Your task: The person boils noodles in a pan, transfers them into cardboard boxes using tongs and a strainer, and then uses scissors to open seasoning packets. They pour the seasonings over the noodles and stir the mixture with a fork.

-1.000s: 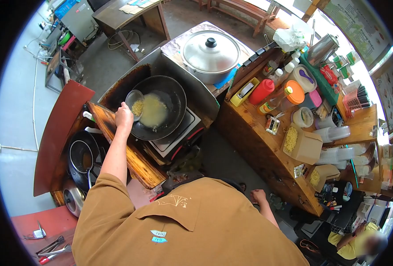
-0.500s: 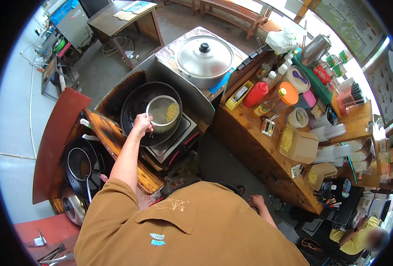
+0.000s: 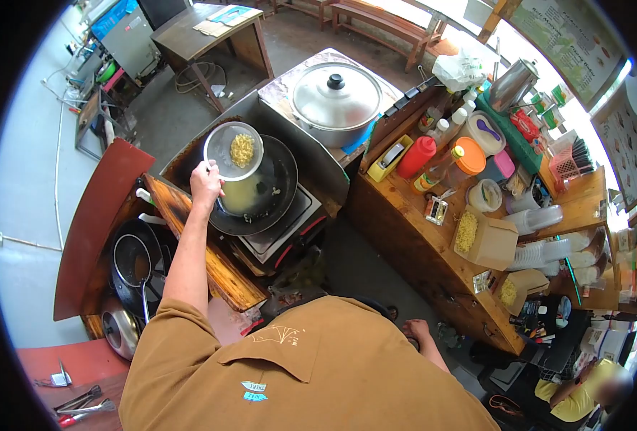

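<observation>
Outdoor cooking desk (image 3: 405, 237): left hand (image 3: 206, 185) clasps the noodle strainer (image 3: 234, 150), lifted at the wok's (image 3: 257, 188) eleven o'clock, apparently draining; right hand (image 3: 419, 332) hangs, its grip unclear.

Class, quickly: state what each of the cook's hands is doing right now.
Left hand: closed on the handle of a round metal strainer with yellow noodles, above the black wok.
Right hand: holds nothing visible; open or closed cannot be told.

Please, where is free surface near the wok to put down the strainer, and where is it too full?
Free: the wooden board left of the wok, below the left hand holding the strainer. The counter between red bottle and noodle box is crowded with jars.
</observation>
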A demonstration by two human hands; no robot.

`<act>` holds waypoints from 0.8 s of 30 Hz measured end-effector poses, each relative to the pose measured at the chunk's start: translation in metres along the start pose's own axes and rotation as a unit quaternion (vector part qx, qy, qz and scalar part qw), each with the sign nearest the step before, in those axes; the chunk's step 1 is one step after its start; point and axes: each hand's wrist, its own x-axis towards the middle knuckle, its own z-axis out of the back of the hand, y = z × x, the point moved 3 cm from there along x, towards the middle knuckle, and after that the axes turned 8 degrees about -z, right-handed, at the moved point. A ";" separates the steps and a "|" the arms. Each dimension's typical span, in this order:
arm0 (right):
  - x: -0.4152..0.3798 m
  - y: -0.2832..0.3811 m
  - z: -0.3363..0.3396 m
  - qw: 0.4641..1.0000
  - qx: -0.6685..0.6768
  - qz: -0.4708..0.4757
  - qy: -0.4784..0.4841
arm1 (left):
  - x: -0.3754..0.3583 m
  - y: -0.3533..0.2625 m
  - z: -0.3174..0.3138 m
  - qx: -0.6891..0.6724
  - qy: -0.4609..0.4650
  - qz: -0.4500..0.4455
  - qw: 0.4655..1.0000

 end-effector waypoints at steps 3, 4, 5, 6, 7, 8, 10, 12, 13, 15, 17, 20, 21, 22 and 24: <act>0.021 -0.007 0.006 1.000 -0.009 0.020 -0.001 | -0.010 -0.001 -0.001 0.030 0.013 -0.007 0.999; 0.025 -0.009 0.006 0.999 -0.014 0.035 0.000 | -0.014 0.007 -0.004 -0.001 -0.025 -0.014 1.000; 0.030 -0.015 0.007 0.999 -0.008 0.033 0.001 | -0.020 0.017 -0.005 -0.010 -0.004 0.003 1.000; 0.030 -0.014 0.008 0.999 -0.021 0.042 0.015 | -0.027 0.019 -0.010 -0.021 0.023 0.016 0.999; 0.030 -0.013 0.014 0.998 -0.027 0.052 0.023 | -0.033 0.028 -0.014 -0.047 0.012 0.026 0.998; 0.032 -0.017 0.019 0.997 -0.052 0.055 0.012 | -0.039 0.034 -0.018 -0.058 0.006 0.025 0.998; 0.033 -0.022 0.032 0.993 -0.098 0.059 -0.011 | -0.056 0.022 -0.028 -0.042 0.046 0.077 0.995; 0.028 -0.028 0.047 0.993 -0.105 0.052 -0.023 | -0.062 0.038 -0.027 -0.016 0.058 0.048 0.997; 0.027 -0.033 0.053 0.996 -0.081 0.037 -0.021 | -0.063 0.048 -0.025 0.010 0.067 0.053 0.996; 0.024 -0.041 0.068 0.998 -0.050 0.025 -0.018 | -0.072 0.046 -0.023 0.061 0.063 0.054 0.995; 0.021 -0.052 0.086 1.000 -0.022 0.006 -0.013 | -0.078 0.041 -0.027 0.097 0.056 0.076 0.991; 0.034 -0.081 0.119 1.000 0.009 0.005 -0.017 | -0.091 0.013 -0.038 0.060 0.029 0.091 0.994; 0.036 -0.090 0.129 1.000 0.018 0.003 -0.016 | -0.095 -0.005 -0.043 0.049 0.025 0.086 0.995; 0.039 -0.100 0.140 0.999 0.024 -0.009 -0.022 | -0.104 -0.032 -0.053 0.048 0.030 0.056 0.997; 0.042 -0.124 0.163 0.999 0.035 -0.026 -0.029 | -0.127 -0.081 -0.085 0.021 0.046 -0.007 0.999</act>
